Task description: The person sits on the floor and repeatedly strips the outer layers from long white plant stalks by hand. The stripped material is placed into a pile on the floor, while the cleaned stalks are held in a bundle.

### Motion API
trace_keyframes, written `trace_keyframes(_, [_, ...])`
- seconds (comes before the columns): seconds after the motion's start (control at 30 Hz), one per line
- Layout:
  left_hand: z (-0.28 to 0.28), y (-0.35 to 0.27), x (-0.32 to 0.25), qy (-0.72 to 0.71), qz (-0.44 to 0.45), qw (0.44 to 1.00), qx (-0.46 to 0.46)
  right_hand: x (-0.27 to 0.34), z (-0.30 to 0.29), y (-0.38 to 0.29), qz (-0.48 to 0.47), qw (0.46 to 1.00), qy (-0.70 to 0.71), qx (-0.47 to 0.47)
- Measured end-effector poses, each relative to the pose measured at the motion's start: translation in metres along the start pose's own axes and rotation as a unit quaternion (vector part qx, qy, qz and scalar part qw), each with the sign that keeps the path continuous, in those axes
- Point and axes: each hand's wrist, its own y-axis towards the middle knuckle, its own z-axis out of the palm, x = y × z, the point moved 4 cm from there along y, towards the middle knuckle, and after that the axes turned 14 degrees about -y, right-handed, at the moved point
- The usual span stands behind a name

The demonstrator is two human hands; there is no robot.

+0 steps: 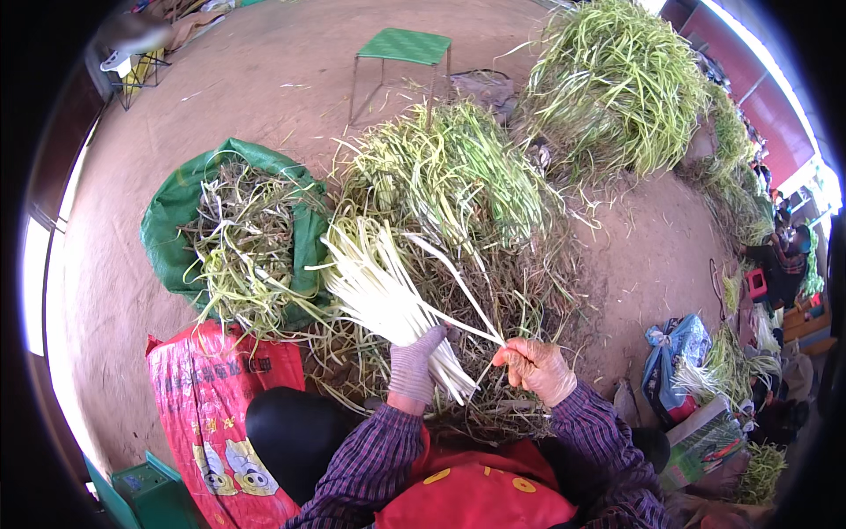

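My left hand [416, 364], in a ribbed knit glove, is closed around a thick bundle of white leafy stalks [377, 284], its pale yellow tips pointing up and left. Just to the right, my right hand [535, 370] wears a thin translucent glove and pinches the end of a few pale stalks [462, 284] between thumb and fingers. Behind both hands lies a heap of green and yellow leafy stalks [456, 172] with dry brown roots. At the left, a green woven sack [165, 231] holds trimmed leaves and dry scraps [251, 244].
A red printed sack [218, 397] lies by my left knee. A green-topped stool [413, 46] stands beyond the heap, and a larger heap [615, 86] rises at upper right. Blue bags [674, 357] lie on the right; a person [783, 264] sits farther off.
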Motion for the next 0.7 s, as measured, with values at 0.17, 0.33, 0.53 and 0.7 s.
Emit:
trace_keyframes(0.17, [-0.002,-0.001,0.022,-0.032,-0.1,0.992,0.07,-0.006,0.031,0.006,-0.179,0.921,-0.346,0.013])
trace_keyframes(0.33, [0.002,-0.004,0.028,-0.07,-0.168,0.981,0.061,-0.017,0.036,0.01,-0.148,0.942,-0.293,0.072])
trace_keyframes(0.53, [0.001,0.005,0.021,-0.021,-0.065,0.998,-0.009,-0.004,-0.002,0.013,-0.058,0.997,-0.056,-0.009])
trace_keyframes(0.7, [-0.003,0.009,0.028,0.012,-0.032,0.999,-0.026,-0.003,0.02,0.022,-0.177,0.949,-0.259,-0.042])
